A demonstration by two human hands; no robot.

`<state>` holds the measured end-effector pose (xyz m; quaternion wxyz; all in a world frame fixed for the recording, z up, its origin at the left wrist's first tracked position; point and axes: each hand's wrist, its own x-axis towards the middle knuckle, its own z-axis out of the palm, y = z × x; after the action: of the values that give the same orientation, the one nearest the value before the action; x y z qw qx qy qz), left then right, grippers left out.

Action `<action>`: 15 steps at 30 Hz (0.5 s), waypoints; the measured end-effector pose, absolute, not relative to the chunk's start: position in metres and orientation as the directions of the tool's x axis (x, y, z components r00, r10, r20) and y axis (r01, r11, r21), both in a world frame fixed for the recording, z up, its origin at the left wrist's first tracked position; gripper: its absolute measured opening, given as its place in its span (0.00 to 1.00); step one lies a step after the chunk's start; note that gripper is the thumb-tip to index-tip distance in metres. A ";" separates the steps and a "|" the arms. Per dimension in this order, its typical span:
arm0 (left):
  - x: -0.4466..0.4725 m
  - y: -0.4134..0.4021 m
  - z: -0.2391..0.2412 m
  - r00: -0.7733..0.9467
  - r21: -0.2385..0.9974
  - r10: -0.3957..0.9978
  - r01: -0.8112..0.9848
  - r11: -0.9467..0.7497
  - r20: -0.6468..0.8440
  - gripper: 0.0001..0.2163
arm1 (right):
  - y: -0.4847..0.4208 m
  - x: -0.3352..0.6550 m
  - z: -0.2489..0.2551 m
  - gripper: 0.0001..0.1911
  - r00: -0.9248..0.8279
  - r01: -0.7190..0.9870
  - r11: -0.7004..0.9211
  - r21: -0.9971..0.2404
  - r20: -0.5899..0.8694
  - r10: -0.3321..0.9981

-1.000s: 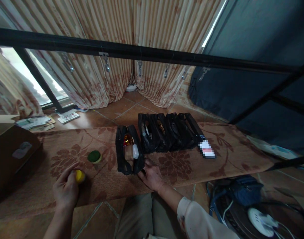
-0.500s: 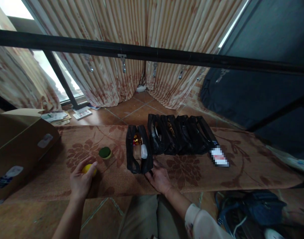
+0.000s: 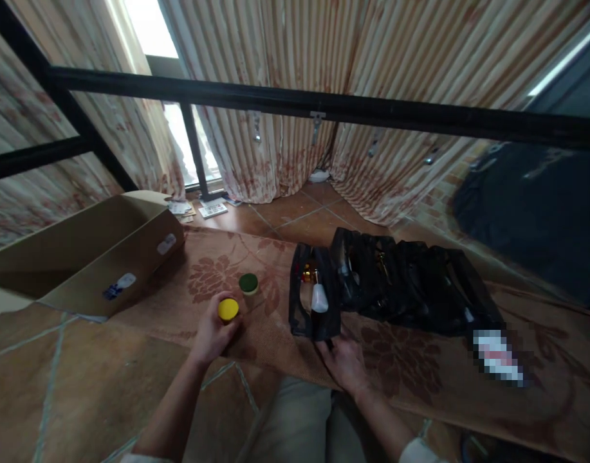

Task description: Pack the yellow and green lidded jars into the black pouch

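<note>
My left hand point(image 3: 214, 329) is wrapped round a small jar with a yellow lid point(image 3: 228, 310), its lid turned up to me. Just beyond it, a pale jar with a dark green lid point(image 3: 249, 283) stands on the cloth. An open black mesh bag point(image 3: 298, 315) lies in front of me, with a white bottle point(image 3: 319, 298) and a shiny gold-and-red item point(image 3: 308, 273) inside. At the near end of that bag, my right hand point(image 3: 345, 361) has its fingers closed on the lower edge; the fingertips are partly hidden.
Several more black mesh bags point(image 3: 410, 280) lie in a row to the right, beside a blurred white label point(image 3: 497, 355). An open cardboard box point(image 3: 145, 257) stands on the left. A black metal bar point(image 3: 275, 96) crosses before the curtains. A patterned brown cloth point(image 3: 270, 341) covers the surface.
The view has swung left, showing more of the box. My left hand has brought the yellow-lidded jar slightly nearer the green-lidded one, and more of its lid shows. My right hand stays at the bag.
</note>
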<state>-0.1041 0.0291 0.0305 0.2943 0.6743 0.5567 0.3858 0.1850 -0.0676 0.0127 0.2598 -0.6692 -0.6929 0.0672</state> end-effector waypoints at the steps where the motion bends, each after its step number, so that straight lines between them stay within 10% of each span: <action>1: -0.104 0.027 0.031 0.094 0.821 0.978 0.531 -0.209 0.187 0.18 | -0.068 0.186 0.011 0.14 0.023 0.902 0.094 -0.421 0.264 0.964; 15: -0.102 0.027 0.030 0.192 0.814 0.940 0.471 -0.339 0.280 0.15 | -0.069 0.188 0.006 0.16 0.012 0.927 0.098 -0.363 0.290 0.957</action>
<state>-0.1025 0.0272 0.0299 0.2937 0.7141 0.4942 0.3996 0.1883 -0.0691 0.0063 0.2371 -0.6708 -0.7020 0.0322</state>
